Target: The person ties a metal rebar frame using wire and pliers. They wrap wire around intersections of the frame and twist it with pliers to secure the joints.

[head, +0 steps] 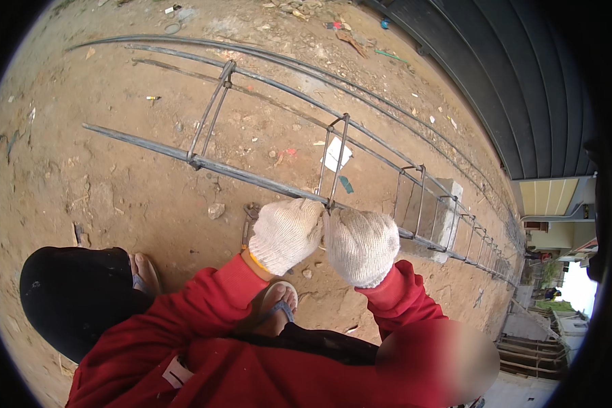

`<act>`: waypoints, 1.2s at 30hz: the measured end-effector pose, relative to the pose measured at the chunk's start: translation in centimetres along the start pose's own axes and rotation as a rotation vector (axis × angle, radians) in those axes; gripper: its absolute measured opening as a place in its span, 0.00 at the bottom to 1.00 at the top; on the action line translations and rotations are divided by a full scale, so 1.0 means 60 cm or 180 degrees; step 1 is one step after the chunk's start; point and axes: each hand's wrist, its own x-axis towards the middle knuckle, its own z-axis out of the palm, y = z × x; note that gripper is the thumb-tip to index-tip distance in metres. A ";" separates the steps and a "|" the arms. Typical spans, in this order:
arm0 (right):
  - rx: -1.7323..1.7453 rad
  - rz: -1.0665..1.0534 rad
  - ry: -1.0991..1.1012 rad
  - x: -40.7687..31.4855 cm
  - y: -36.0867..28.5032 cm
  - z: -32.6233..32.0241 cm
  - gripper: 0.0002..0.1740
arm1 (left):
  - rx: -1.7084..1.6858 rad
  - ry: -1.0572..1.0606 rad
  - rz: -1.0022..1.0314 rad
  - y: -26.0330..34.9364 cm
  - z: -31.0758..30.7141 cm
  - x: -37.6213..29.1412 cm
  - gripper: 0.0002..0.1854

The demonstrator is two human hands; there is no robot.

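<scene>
A long steel rebar cage (250, 175) of lengthwise bars and rectangular stirrups stretches from the left towards the far right. My left hand (287, 235) and my right hand (363, 247), both in off-white knitted gloves, meet at the near lengthwise bar, where a steel stirrup (339, 160) crosses it. The fingers of both hands are bent at this joint, and the gloves hide the fingertips and anything between them. Partly covered by my left hand, a metal hand tool (246, 227) lies on the ground behind it.
Loose long rebars (306, 69) lie beyond the cage. A concrete block or slab (441, 219) is under its farther part. Stones (216, 210) and litter dot the dirt ground. A dark ribbed metal wall (510, 86) borders the upper right. My sandalled feet are just below the cage.
</scene>
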 end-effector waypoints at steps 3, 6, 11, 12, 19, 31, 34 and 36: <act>0.0135 0.0109 0.0025 -0.009 0.000 0.014 0.26 | 0.0130 -0.0247 -0.0014 0.000 -0.009 0.001 0.08; 0.0094 0.0258 -0.0331 -0.011 -0.001 0.020 0.24 | 0.0209 -0.0597 -0.0086 0.001 -0.038 0.008 0.08; -0.0080 0.0206 -0.0074 -0.014 -0.013 0.027 0.20 | -0.0195 -0.1985 -0.0863 0.011 -0.114 0.024 0.18; -0.0165 0.0181 -0.0145 -0.013 -0.015 0.029 0.19 | -0.1135 -0.2029 -0.1467 0.020 -0.121 0.026 0.19; 0.0371 0.0548 0.0161 0.001 -0.019 0.010 0.19 | -0.4679 -0.0944 -0.3384 0.088 -0.097 0.011 0.23; 0.0965 0.0363 0.0210 0.108 0.029 -0.018 0.12 | -0.5015 -0.1735 -0.2061 -0.030 -0.134 0.020 0.48; 0.1753 0.0970 -0.0116 0.130 0.050 -0.007 0.13 | -0.4951 -0.1933 -0.2310 -0.078 -0.114 0.005 0.50; 0.2590 0.1524 -0.0174 0.141 0.062 -0.008 0.14 | -0.3613 -0.1562 -0.1556 -0.098 -0.095 -0.020 0.46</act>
